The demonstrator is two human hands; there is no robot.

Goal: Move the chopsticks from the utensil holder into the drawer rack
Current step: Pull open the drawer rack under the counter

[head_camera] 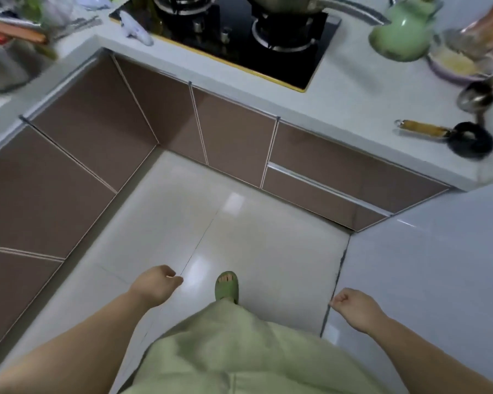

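Observation:
My left hand [157, 284] hangs low over the pale floor, fingers curled loosely with nothing in it. Further right, my right hand [352, 307] is curled into a loose fist, also holding nothing. Both are well short of the brown cabinets. A brown drawer front [325, 199] with a metal rail sits shut under the right end of the counter. At the blurred top left, a metal container [3, 66] holds what look like long utensils; I cannot tell if they are chopsticks. No drawer rack is visible.
A white L-shaped counter [353, 109] carries a black gas hob [239, 44] with a pot, a green jug [402, 32], a bowl [456, 66], a ladle [475, 98] and a small black pan [470, 142]. A green slipper [227, 287] stands on the glossy tiles.

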